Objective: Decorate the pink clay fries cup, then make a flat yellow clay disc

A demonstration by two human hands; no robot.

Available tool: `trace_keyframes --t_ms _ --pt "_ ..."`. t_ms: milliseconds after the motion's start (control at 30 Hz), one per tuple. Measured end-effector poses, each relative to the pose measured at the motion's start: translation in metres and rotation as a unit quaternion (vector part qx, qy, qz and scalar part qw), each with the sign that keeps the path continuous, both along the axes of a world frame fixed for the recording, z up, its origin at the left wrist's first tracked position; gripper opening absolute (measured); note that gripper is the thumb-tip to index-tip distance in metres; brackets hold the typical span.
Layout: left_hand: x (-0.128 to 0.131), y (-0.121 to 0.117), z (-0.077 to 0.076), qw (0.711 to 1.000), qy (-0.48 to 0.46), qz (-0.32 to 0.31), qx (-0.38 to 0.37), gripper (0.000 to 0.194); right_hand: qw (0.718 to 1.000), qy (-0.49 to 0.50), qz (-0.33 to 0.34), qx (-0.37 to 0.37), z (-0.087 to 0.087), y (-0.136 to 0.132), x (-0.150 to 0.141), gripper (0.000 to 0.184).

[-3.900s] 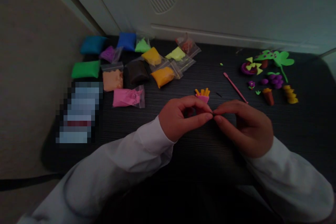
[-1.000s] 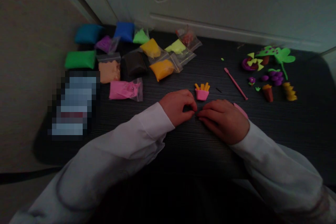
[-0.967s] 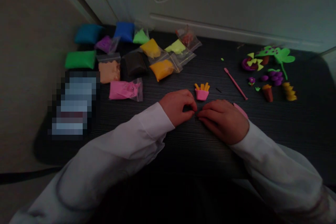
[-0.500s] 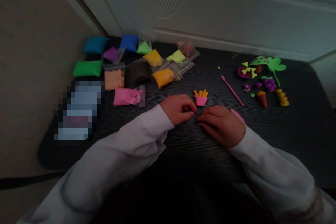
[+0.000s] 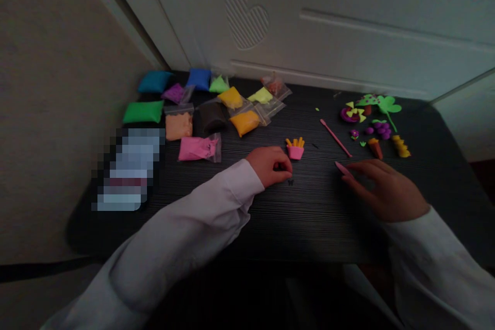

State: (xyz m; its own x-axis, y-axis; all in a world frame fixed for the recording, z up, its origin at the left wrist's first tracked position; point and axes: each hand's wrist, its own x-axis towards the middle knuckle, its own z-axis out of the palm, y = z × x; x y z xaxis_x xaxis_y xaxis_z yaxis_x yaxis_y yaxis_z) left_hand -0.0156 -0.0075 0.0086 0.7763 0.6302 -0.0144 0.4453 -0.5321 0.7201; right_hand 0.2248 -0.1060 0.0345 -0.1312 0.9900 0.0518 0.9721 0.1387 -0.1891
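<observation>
My right hand (image 5: pixel 382 188) is closed on a pink clay knife (image 5: pixel 340 167), whose pointed tip sticks out to the left of the fingers. My left hand (image 5: pixel 270 165) rests on the dark table with its fingers curled and thumb and fingertips close together. Whatever may be between them cannot be made out. Just below those fingertips lies a tiny black piece (image 5: pixel 291 182), shaped a bit like a W. Behind my left hand stands a small pink clay box of yellow fries (image 5: pixel 295 150). A thin dark strip (image 5: pixel 315 146) lies to its right.
Bags of coloured clay, among them a pink bag (image 5: pixel 198 148) and an orange one (image 5: pixel 245 123), cover the back left. A phone (image 5: pixel 129 167) lies at the left. A pink stick tool (image 5: pixel 335 137) and several clay figures, including purple grapes (image 5: pixel 382 130), are at the right.
My right hand has left the spot beside my left hand, moved right, and taken hold of the pink clay knife. The tiny black piece is uncovered. The whole view has shifted slightly.
</observation>
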Motion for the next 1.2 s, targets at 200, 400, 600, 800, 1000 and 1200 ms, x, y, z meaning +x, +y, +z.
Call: trace_keyframes --t_ms 200,400,600,800,1000,1200 --pt "0.004 -0.002 0.002 1.000 0.018 -0.003 0.009 0.014 0.997 -0.035 -0.072 0.010 -0.022 -0.022 0.016 0.030" --pt "0.004 -0.004 0.005 0.999 0.031 0.012 0.009 0.017 0.995 -0.055 -0.021 0.085 -0.025 -0.017 0.010 0.021" --pt "0.005 -0.004 0.006 0.999 0.031 0.012 0.018 0.018 0.989 -0.032 -0.025 0.143 -0.028 -0.017 0.003 0.018" --pt "0.005 -0.005 0.004 0.999 0.037 0.018 0.030 0.017 0.987 -0.028 0.098 0.128 -0.011 -0.010 -0.020 0.015" --pt "0.006 -0.005 0.006 0.998 0.045 0.024 0.039 0.016 0.964 -0.068 0.182 0.183 -0.007 0.006 -0.042 0.013" --pt "0.006 -0.006 0.007 0.998 0.040 0.029 0.037 0.015 0.972 -0.062 0.164 0.153 -0.013 0.005 -0.043 0.015"
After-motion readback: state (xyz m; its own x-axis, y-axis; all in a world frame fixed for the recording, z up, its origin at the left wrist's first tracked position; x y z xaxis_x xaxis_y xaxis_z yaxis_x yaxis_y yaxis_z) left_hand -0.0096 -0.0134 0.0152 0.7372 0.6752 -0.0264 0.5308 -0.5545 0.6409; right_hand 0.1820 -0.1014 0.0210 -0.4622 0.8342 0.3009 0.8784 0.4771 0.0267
